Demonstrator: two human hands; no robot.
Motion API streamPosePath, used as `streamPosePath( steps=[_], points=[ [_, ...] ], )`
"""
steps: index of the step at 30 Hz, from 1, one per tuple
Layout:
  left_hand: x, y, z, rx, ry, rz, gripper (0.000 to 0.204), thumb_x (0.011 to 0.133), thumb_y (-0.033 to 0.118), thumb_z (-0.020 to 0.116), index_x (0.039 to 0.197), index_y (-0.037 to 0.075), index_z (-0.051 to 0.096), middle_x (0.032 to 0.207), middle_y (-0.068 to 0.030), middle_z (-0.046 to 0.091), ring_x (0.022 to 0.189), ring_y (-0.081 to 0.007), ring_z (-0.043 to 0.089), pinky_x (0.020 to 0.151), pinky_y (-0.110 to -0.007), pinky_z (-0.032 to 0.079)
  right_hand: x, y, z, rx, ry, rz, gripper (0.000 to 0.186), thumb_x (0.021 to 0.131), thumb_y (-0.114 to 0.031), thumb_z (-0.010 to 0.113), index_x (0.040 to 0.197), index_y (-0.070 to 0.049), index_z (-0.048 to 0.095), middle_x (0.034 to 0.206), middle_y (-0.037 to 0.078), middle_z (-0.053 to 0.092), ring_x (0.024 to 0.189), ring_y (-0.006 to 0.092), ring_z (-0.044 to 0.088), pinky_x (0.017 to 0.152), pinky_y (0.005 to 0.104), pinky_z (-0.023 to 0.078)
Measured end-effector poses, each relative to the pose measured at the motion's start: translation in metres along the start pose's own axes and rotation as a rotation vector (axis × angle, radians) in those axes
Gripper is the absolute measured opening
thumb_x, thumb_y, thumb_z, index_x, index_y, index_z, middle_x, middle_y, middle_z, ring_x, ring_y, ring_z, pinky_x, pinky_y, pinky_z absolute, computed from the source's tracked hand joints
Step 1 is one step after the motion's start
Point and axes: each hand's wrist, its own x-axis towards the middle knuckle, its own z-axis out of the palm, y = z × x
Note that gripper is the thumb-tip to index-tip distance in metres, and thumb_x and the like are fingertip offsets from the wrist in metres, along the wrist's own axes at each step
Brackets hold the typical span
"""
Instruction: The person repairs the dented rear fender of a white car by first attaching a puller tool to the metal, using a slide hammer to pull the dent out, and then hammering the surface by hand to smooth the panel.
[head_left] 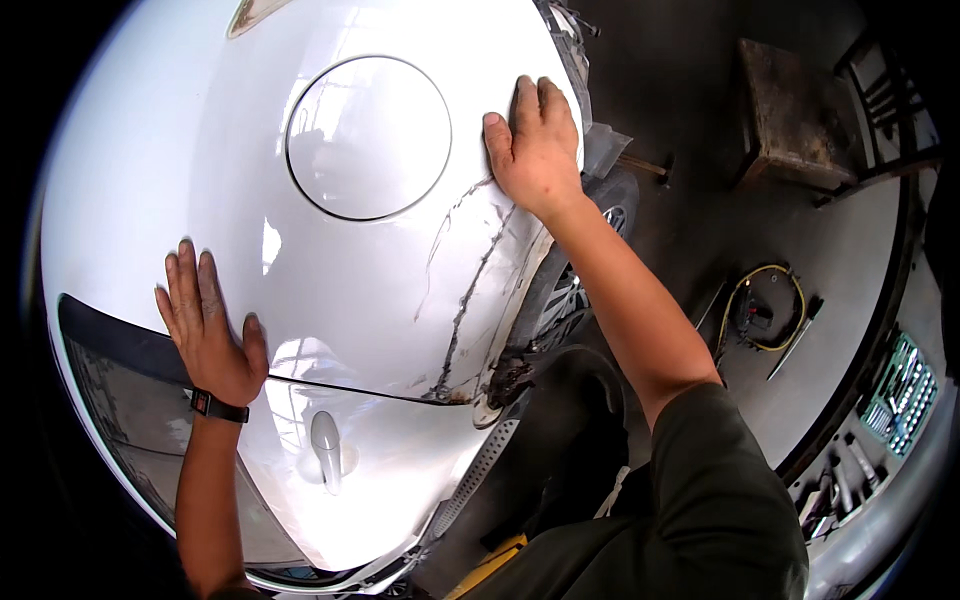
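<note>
Across the white car body (pixel 355 285), left hand (pixel 212 345) and right hand (pixel 538 160) rest palm-down, each grip spread.

No word, number or sign can be read on anything around the left hand (pixel 212 345) or the right hand (pixel 538 150). Just below the left hand, at the wrist, a dark watch (pixel 203 402) shows a small reddish patch on its screen (too tiny to tell whether figure or symbol). Below the right hand, a car wheel (pixel 568 298), partly behind the forearm, gives up no legible lettering. Well to the right of and below the same hand, a teal tool case (pixel 900 395) appears too small for any marking to be made out.
</note>
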Motion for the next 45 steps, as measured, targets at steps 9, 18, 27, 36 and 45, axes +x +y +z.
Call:
streamPosePath(
  steps=[9,18,27,36,45],
  points=[
    [-0.007,0.002,0.003,0.068,0.065,0.069,0.086,0.085,0.006,0.061,0.165,-0.005,0.029,0.172,-0.0271,0.027,0.161,-0.0472,0.02,0.129,-0.063,0.01,-0.117,-0.09,0.026,-0.052,-0.096,-0.168,0.099,0.101,-0.053,0.059,0.158,0.02,0.022,0.165,0.047,0.015,0.156,0.0609,0.014,0.128,0.0649,0.014],
    [0.036,0.092,0.03,-0.002,-0.149,0.35,0.091,0.09,0.035,0.07,0.159,-0.012,0.032,0.172,-0.0266,0.026,0.161,-0.0436,0.021,0.131,-0.055,0.016,-0.239,-0.1,-0.027,0.151,-0.36,-0.234,0.068,0.096,-0.026,0.069,0.152,0.003,0.046,0.167,0.027,0.033,0.155,0.046,0.032,0.127,0.058,0.026],
    [0.028,0.197,0.082,-0.061,-0.272,0.408,0.097,0.097,0.055,0.058,0.163,-0.01,0.028,0.175,-0.0279,0.015,0.165,-0.0378,0.007,0.134,-0.049,0.006,-0.381,0.043,-0.138,0.033,-0.215,0.535,0.023,0.092,-0.011,0.067,0.109,0.004,0.073,0.114,0.026,0.074,0.103,0.0434,0.073,0.09,0.0451,0.059],
    [0.066,0.201,0.07,-0.122,-0.349,0.277,0.093,0.096,0.045,0.061,0.164,-0.008,0.026,0.177,-0.0212,0.017,0.165,-0.0324,0.012,0.134,-0.044,0.009,-0.442,0.121,-0.25,-0.109,-0.628,0.808,0.027,0.096,-0.025,0.062,0.111,-0.007,0.076,0.109,0.024,0.075,0.104,0.044,0.072,0.089,0.0493,0.058],
    [0.083,0.226,0.052,-0.036,-0.468,0.074,0.102,0.095,0.044,0.067,0.167,-0.006,0.015,0.178,-0.0218,0.007,0.166,-0.0354,0.003,0.134,-0.049,0.006,-0.482,0.246,-0.402,-0.548,-0.551,1.093,0.032,0.097,-0.031,0.065,0.107,-0.004,0.078,0.105,0.019,0.078,0.102,0.0351,0.074,0.091,0.0433,0.058]
  ],
)
